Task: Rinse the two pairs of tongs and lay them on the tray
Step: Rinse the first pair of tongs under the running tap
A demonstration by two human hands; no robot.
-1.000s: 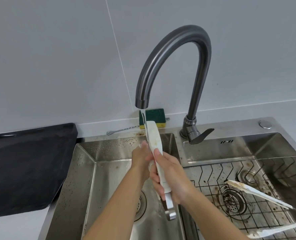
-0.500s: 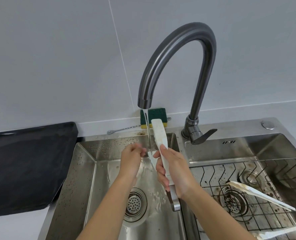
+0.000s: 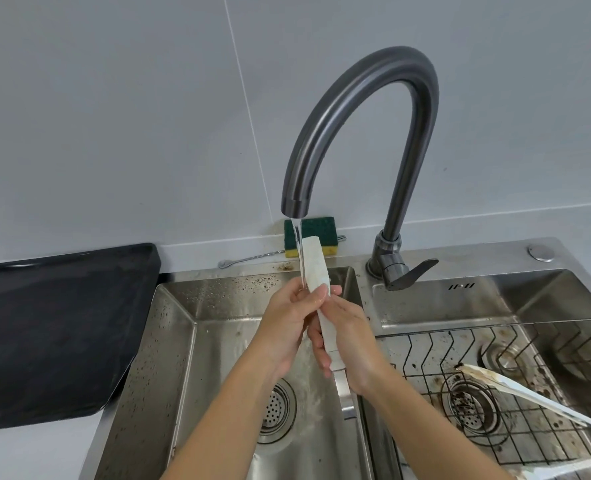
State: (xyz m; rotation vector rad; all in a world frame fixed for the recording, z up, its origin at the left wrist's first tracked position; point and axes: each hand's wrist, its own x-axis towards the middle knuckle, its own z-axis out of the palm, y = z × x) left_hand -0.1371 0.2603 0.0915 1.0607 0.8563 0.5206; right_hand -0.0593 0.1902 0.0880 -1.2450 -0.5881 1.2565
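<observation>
Left hand [image 3: 287, 327] has returned to grasp the white tongs [image 3: 316, 268] beside the right hand [image 3: 347, 341] under the tap [image 3: 356, 109] — first pair, mid-rinse.

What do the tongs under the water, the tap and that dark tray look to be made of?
Tongs: white matte tips, likely silicone or plastic, on a shiny steel handle. Tap: metal with a dark brushed finish and soft highlights. Tray: black and matte, probably coated metal, though the look leaves it open.
</observation>
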